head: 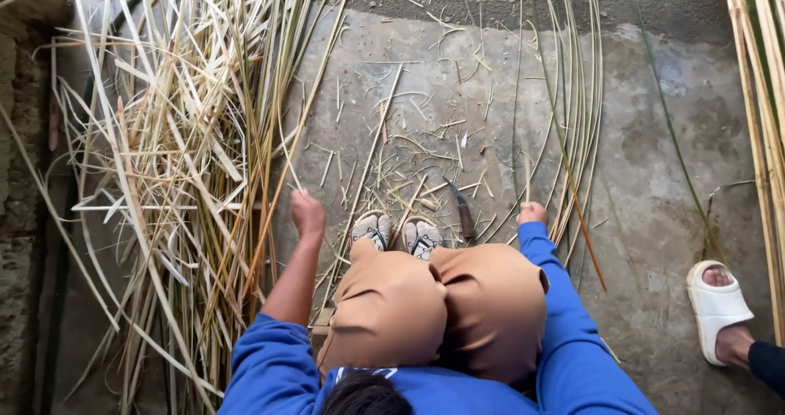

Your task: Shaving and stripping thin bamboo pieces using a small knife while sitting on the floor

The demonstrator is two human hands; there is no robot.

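1. Down in the head view, a person in a blue top and tan trousers crouches on a concrete floor (pixel 654 219), knees drawn together above two patterned sandals (pixel 398 233).
2. Their left hand (pixel 307 214) reaches forward with the sleeve pushed up and is curled into a narrow grip; a thin reed strip (pixel 288 149) runs up from it, and the fingers seem closed around that strip, though the grip itself is too small to read with certainty.
3. Just to the left of that hand lies a large loose heap of split reed strips (pixel 176 161), pale yellow and green, spread fan-like across the floor.
4. Their right hand (pixel 531 213) is lowered to the floor as a closed fist; I cannot tell whether it holds anything.
5. Just beside the right hand, a bundle of long curved strips (pixel 580 112) sweeps away toward the top of the frame.
6. Between the sandals and the right hand a dark knife blade (pixel 463 210) lies on the floor among short offcuts (pixel 417 137).
7. At the right edge, another person's foot in a white slipper (pixel 718 305) stands well apart, near more upright pale canes (pixel 764 96).
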